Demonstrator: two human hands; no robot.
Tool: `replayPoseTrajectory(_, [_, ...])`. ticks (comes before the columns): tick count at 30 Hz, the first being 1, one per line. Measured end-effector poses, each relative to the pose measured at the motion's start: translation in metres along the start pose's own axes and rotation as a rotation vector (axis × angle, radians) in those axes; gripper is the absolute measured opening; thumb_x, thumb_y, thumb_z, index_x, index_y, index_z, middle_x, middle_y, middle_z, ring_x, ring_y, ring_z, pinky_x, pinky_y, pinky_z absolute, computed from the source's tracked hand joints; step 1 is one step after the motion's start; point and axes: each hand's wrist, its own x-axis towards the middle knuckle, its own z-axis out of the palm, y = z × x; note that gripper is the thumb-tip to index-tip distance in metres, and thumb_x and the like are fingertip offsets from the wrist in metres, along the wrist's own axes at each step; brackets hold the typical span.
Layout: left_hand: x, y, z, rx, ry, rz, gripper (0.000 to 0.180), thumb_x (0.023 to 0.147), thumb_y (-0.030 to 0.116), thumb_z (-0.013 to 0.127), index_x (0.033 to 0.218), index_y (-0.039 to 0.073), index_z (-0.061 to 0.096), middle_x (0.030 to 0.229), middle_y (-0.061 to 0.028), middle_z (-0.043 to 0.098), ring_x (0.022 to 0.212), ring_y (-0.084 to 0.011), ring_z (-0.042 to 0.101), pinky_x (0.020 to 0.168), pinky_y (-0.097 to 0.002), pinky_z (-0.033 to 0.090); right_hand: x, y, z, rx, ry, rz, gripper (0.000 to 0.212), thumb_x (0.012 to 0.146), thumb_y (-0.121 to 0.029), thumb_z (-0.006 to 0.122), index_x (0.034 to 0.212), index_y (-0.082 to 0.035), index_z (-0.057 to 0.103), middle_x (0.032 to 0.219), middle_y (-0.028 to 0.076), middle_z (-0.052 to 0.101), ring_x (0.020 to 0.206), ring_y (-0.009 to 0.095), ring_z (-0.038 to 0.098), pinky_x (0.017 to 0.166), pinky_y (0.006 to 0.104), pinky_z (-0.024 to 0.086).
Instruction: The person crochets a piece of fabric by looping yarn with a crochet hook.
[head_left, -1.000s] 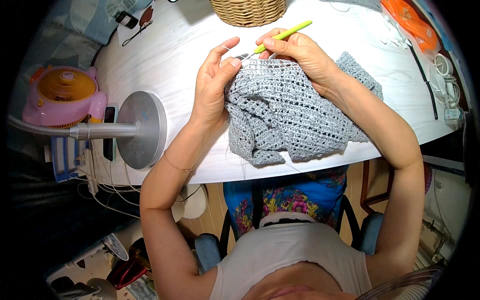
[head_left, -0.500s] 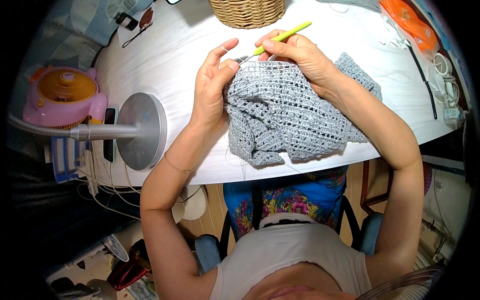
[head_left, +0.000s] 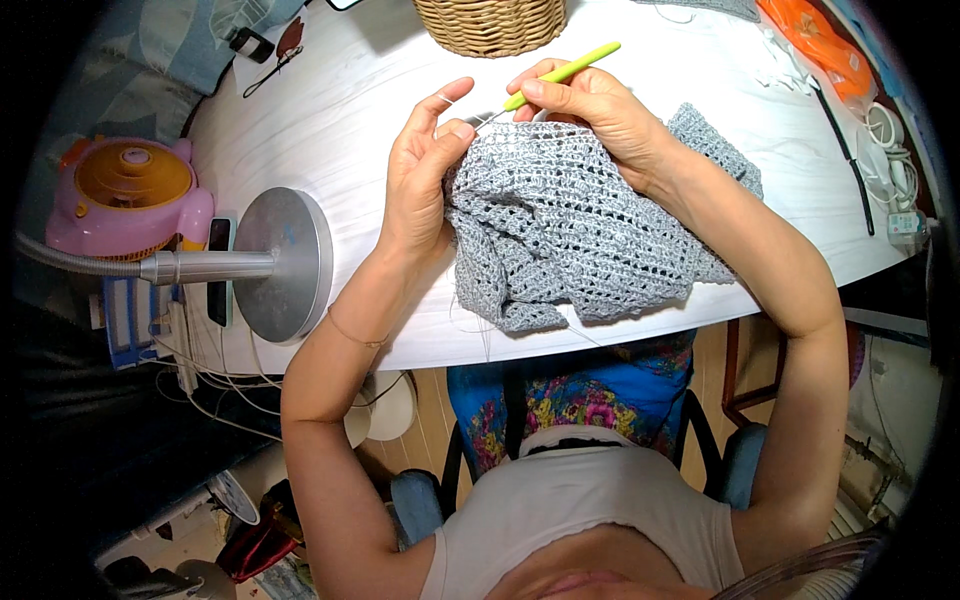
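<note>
Apparently, a crochet stitch is being worked at the top left corner of the grey fabric [head_left: 590, 220], which lies bunched over the near part of the counter [head_left: 340, 110], between the two forearms. The metal shaft of the green hook [head_left: 565, 75] is brought to that corner, its tip beside the left thumb (whether a loop sits on it is too small to tell). By the look of it, a small turn of the hook is called for next, so that the yarn can be caught and drawn through while the edge is kept steady.

By the right hand [head_left: 605, 110] the hook is gripped much like a pen, thumb and index finger pressed together on its handle; the other fingers are curled beneath, partly hidden. By the left hand [head_left: 420, 165] the fabric's corner is pinched under the thumb, while the index finger is raised well apart from it, with a thin strand of yarn [head_left: 446, 99] laid across.

Beyond the hands, a wicker basket [head_left: 490, 25] is placed. To the left, a lamp stand [head_left: 285, 265] is seen; at the far right, an orange bag [head_left: 820, 45].
</note>
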Motion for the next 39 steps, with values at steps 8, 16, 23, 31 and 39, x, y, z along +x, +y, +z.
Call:
replayPoseTrajectory(8, [0.001, 0.0, -0.003, -0.023, -0.033, 0.009, 0.045, 0.081, 0.011, 0.051, 0.12, -0.002, 0.033, 0.079, -0.0086, 0.059, 0.068, -0.0102, 0.058, 0.063, -0.0212, 0.049, 0.0, -0.001, 0.0, 0.0, 0.0, -0.006, 0.026, 0.079, -0.023, 0.061, 0.093, -0.001, 0.057, 0.076, 0.005, 0.058, 0.066, 0.006, 0.056, 0.058, 0.0158, 0.048])
replayPoseTrajectory(16, [0.0, 0.0, -0.002, 0.003, -0.012, 0.001, 0.046, 0.081, 0.013, 0.053, 0.12, -0.002, 0.033, 0.08, -0.0074, 0.058, 0.071, -0.0096, 0.058, 0.065, -0.0218, 0.049, 0.0, 0.0, 0.0, -0.008, -0.007, -0.011, 0.025, 0.08, -0.023, 0.06, 0.093, -0.001, 0.056, 0.076, 0.005, 0.057, 0.066, 0.006, 0.056, 0.058, 0.0157, 0.048])
replayPoseTrajectory(23, [-0.004, 0.001, 0.008, 0.308, -0.085, 0.206, 0.087, 0.068, -0.003, 0.065, 0.134, 0.001, 0.009, 0.086, -0.0057, 0.05, 0.08, -0.0112, 0.053, 0.074, -0.022, 0.045, 0.0, 0.0, -0.009, 0.096, -0.056, 0.009, 0.026, 0.081, -0.024, 0.059, 0.093, -0.001, 0.057, 0.082, 0.007, 0.059, 0.08, 0.01, 0.056, 0.072, 0.0194, 0.046])
replayPoseTrajectory(31, [-0.003, -0.007, 0.004, 0.754, -0.089, 0.456, 0.094, 0.065, 0.0, 0.068, 0.135, 0.002, 0.007, 0.089, -0.0051, 0.042, 0.091, -0.0134, 0.046, 0.079, -0.0249, 0.044, 0.001, -0.001, -0.008, 0.022, -0.026, -0.051, 0.031, 0.081, -0.028, 0.058, 0.097, -0.001, 0.058, 0.082, 0.006, 0.059, 0.083, 0.01, 0.055, 0.077, 0.0209, 0.044])
replayPoseTrajectory(39, [-0.004, -0.004, 0.008, 0.892, -0.057, 0.483, 0.094, 0.065, 0.0, 0.067, 0.136, 0.002, 0.006, 0.091, -0.0071, 0.042, 0.091, -0.0149, 0.047, 0.076, -0.0266, 0.046, 0.0, -0.002, -0.008, 0.031, -0.036, -0.059, 0.032, 0.081, -0.029, 0.058, 0.098, -0.002, 0.058, 0.081, 0.007, 0.06, 0.085, 0.01, 0.055, 0.08, 0.0222, 0.042])
